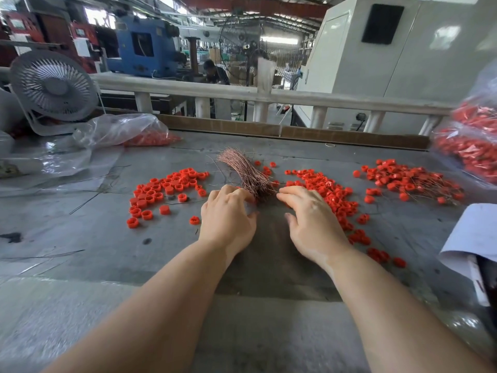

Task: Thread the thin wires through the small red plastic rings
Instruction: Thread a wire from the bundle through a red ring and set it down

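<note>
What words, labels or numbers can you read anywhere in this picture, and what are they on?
No text here can be read.
White paper sheet on the red machine at the far left: too blurred to read.
Red machine panels behind the white desk fan: any marks are too small to tell.
Blue machine and white cabinet: no lettering shows.

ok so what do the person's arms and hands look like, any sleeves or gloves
Both forearms are bare from the bottom of the frame up to the wrists: no sleeves show. The left hand and the right hand wear no gloves. No rings, watch, bracelet or tape can be seen on the fingers or wrists that show.
</note>
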`<state>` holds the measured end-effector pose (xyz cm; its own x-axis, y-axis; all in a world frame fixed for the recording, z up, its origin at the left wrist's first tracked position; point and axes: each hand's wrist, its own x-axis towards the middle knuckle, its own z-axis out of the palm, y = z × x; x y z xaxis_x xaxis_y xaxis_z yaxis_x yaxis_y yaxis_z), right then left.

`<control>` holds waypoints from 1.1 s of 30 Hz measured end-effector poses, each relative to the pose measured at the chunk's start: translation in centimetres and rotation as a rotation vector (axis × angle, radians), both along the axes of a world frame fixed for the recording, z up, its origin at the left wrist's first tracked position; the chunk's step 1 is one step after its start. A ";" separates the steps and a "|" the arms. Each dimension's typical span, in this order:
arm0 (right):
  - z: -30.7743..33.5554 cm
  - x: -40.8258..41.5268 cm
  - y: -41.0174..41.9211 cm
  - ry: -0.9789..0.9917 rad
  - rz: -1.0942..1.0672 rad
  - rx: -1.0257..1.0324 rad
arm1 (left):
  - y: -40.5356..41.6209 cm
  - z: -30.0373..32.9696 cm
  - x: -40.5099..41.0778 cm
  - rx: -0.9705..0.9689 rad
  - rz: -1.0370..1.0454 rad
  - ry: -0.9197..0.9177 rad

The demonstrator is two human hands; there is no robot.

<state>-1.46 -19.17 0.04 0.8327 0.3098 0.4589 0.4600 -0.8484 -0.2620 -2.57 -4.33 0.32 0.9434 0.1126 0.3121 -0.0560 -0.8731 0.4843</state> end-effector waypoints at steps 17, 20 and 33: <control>1.7 -1.3 1.1 -0.164 0.181 0.510 | -0.3 0.7 -0.1 -0.371 -0.189 -0.263; 1.6 -1.2 1.1 -0.090 0.127 0.545 | -0.5 1.1 -0.3 -0.731 -0.280 -0.197; 1.4 -0.5 1.0 0.016 0.064 0.612 | 0.1 2.0 -0.7 -1.320 -0.322 -0.087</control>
